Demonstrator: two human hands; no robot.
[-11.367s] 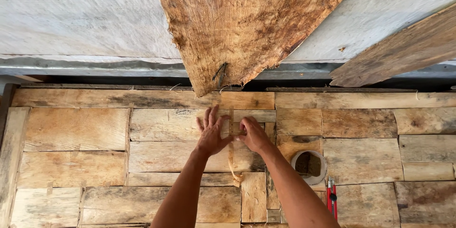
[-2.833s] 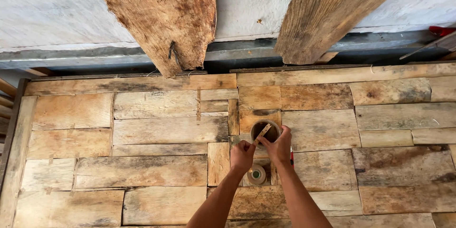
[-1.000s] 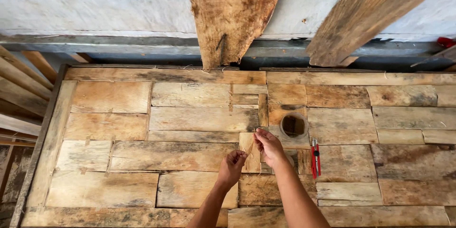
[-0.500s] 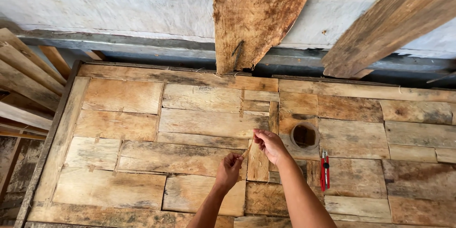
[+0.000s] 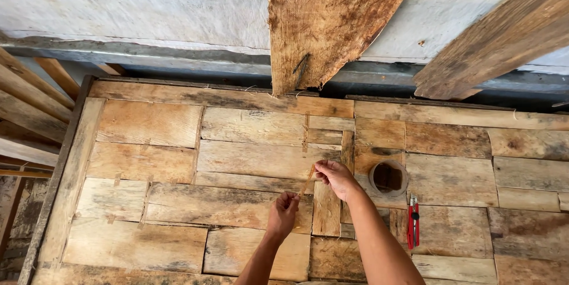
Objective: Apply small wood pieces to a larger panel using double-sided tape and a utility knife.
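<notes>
Left hand (image 5: pixel 283 212), right hand (image 5: pixel 335 177), both pinching tape strip (image 5: pixel 307 181)

Your left hand (image 5: pixel 282 214) and right hand (image 5: pixel 335 177) are bare, no gloves, rings or watch; both forearms run uncovered to the picture's lower edge, no sleeves showing.

We see no packages, labels, signs or screens here: nothing of that kind stands anywhere on the boards or along the wall behind them.
</notes>
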